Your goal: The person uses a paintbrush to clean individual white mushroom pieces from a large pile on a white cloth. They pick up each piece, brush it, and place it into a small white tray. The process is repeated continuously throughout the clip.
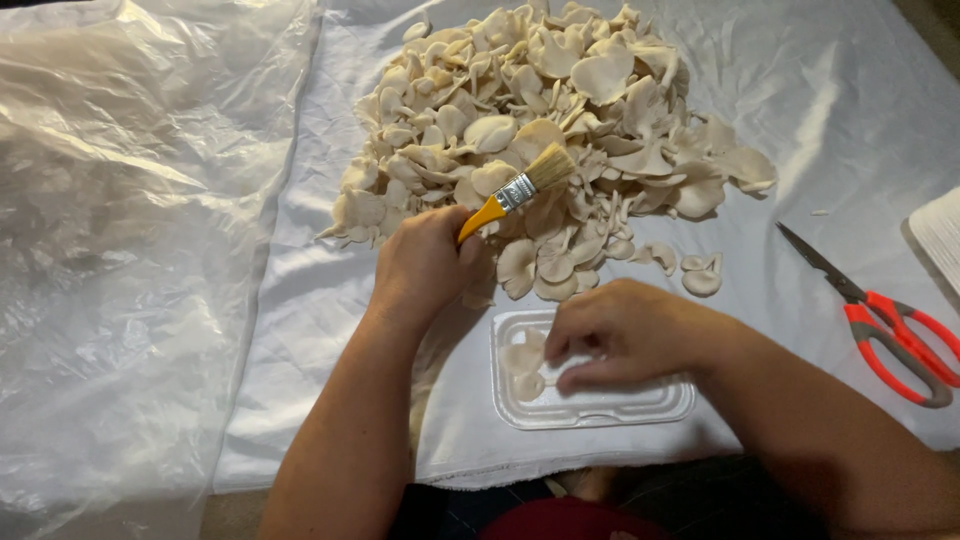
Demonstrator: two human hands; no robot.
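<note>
Right hand [625,335] perhaps hiding mushrooms [524,368]

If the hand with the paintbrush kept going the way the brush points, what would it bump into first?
The left hand aims its brush up and to the right, so the bristles would probably meet the pile of mushrooms first; they already look about on it.

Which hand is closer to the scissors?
The right hand. It rests in the clear tray, just left of the scissors. The left hand, holding the brush, is farther left by the mushroom pile.
</note>
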